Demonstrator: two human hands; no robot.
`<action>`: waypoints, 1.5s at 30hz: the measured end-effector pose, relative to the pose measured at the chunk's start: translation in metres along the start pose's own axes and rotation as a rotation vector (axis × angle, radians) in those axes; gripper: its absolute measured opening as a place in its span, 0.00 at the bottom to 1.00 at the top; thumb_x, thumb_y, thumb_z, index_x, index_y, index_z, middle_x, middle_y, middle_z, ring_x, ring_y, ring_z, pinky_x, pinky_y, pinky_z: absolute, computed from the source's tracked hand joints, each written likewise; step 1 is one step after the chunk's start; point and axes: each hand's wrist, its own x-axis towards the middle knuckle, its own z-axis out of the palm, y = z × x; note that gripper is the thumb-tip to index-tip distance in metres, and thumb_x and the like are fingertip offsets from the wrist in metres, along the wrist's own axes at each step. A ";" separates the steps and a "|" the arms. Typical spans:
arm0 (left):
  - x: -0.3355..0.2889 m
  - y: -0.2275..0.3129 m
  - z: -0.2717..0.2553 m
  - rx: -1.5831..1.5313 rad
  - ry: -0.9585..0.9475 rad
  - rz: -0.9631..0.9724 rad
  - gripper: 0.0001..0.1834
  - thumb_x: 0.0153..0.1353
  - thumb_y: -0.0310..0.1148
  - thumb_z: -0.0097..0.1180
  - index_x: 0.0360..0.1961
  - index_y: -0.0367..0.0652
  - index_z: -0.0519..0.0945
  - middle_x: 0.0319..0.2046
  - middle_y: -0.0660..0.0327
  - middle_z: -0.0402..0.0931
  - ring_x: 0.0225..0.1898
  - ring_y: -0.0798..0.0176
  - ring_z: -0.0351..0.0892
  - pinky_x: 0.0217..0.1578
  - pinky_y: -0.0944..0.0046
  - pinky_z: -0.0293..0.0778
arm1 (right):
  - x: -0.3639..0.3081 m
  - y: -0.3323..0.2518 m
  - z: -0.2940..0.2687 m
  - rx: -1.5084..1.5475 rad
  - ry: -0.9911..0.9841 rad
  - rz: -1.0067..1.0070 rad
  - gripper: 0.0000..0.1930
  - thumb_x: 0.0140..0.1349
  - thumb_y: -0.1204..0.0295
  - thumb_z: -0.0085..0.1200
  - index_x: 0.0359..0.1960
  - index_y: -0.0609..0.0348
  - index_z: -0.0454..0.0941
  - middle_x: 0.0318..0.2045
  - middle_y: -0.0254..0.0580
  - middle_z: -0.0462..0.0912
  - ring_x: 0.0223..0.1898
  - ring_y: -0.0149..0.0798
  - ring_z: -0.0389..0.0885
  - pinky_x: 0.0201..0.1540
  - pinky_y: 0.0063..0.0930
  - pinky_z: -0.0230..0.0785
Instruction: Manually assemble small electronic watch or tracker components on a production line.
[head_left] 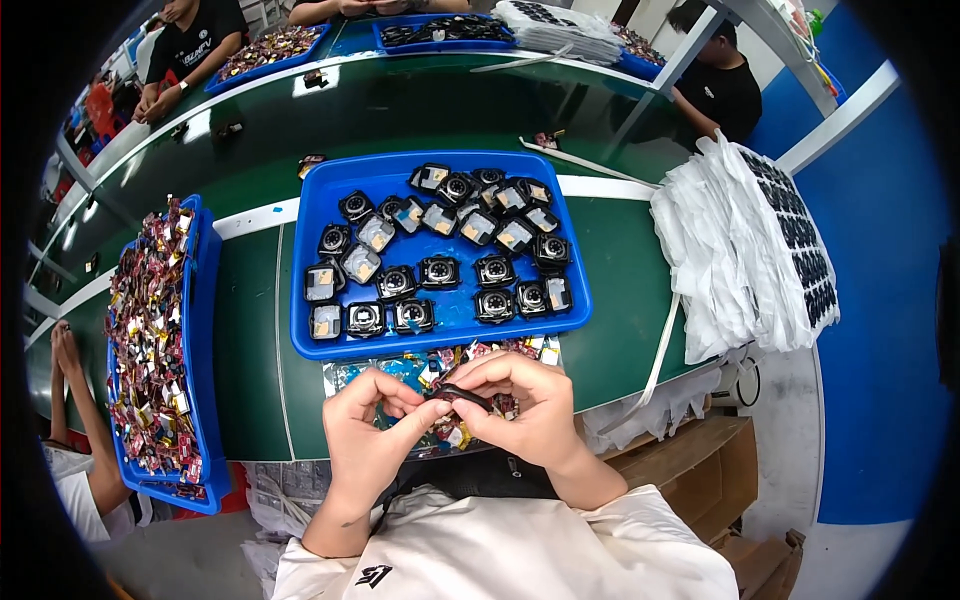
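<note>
Above the table's near edge, my left hand (365, 425) and my right hand (535, 410) pinch a small black watch case (462, 397) between thumbs and fingers. The case is tilted, and the fingertips cover much of it. Under my hands lies a heap of small red, yellow and white electronic parts (455, 437), partly hidden by them. Just beyond stands a blue tray (300, 250) with several black watch cases (440, 270). Some show a round sensor back, others a grey and tan inside.
On the left, a long blue tray (205, 350) is heaped with small parts. Stacked white sheets (720, 260) holding black pieces stand on the right, beside a pale strap (660, 350). Co-workers sit across the green table (245, 370). Cardboard boxes (690, 465) are below, right.
</note>
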 end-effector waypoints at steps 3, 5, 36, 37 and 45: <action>0.001 -0.002 -0.002 0.044 -0.010 0.055 0.13 0.44 0.26 0.73 0.29 0.36 0.80 0.25 0.64 0.78 0.26 0.75 0.71 0.28 0.75 0.67 | -0.002 0.000 0.002 0.055 0.014 0.021 0.11 0.51 0.87 0.60 0.37 0.73 0.75 0.39 0.52 0.80 0.39 0.37 0.83 0.41 0.26 0.79; 0.001 -0.005 -0.004 0.052 -0.066 0.042 0.10 0.46 0.24 0.70 0.30 0.33 0.82 0.25 0.62 0.78 0.26 0.73 0.71 0.30 0.74 0.67 | -0.001 0.003 0.004 -0.003 0.068 -0.034 0.09 0.52 0.83 0.61 0.36 0.68 0.78 0.34 0.42 0.82 0.31 0.28 0.83 0.33 0.20 0.77; -0.011 -0.060 -0.057 0.076 0.568 0.246 0.05 0.64 0.22 0.49 0.36 0.31 0.77 0.36 0.59 0.73 0.37 0.69 0.72 0.41 0.70 0.68 | 0.200 0.115 -0.267 -1.231 0.743 0.266 0.33 0.55 0.52 0.53 0.60 0.56 0.67 0.49 0.59 0.78 0.53 0.57 0.74 0.55 0.47 0.65; -0.009 -0.060 -0.055 0.075 0.560 0.213 0.05 0.64 0.22 0.49 0.36 0.32 0.77 0.36 0.59 0.73 0.37 0.69 0.72 0.41 0.70 0.68 | 0.204 0.119 -0.274 -1.203 0.738 0.331 0.35 0.54 0.51 0.53 0.62 0.57 0.65 0.52 0.58 0.75 0.56 0.56 0.72 0.57 0.48 0.63; -0.004 -0.056 -0.053 0.055 0.510 0.168 0.05 0.64 0.23 0.50 0.35 0.33 0.77 0.36 0.60 0.74 0.38 0.69 0.72 0.43 0.71 0.67 | 0.214 0.133 -0.287 -1.282 0.746 0.394 0.35 0.55 0.52 0.50 0.62 0.59 0.64 0.54 0.59 0.74 0.57 0.59 0.68 0.65 0.48 0.51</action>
